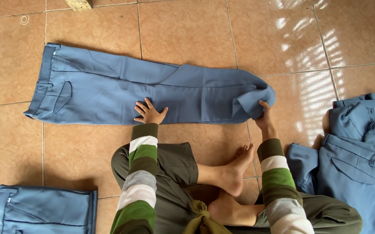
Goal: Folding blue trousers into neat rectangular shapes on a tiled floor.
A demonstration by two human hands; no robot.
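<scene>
A pair of blue trousers point(109, 89) lies flat on the tiled floor, waistband to the left, legs stretched to the right. My left hand point(149, 112) presses flat on the middle of the trousers with fingers spread. My right hand point(265, 116) grips the leg hem point(259, 97), which is lifted and curled back over the legs. I sit cross-legged behind the trousers in striped sleeves, with bare feet point(233, 177) showing.
A folded pair of blue trousers point(44, 210) lies at the bottom left. A heap of several more blue trousers point(356, 151) sits at the right edge. A small pale block point(79, 4) rests at the top edge of the floor.
</scene>
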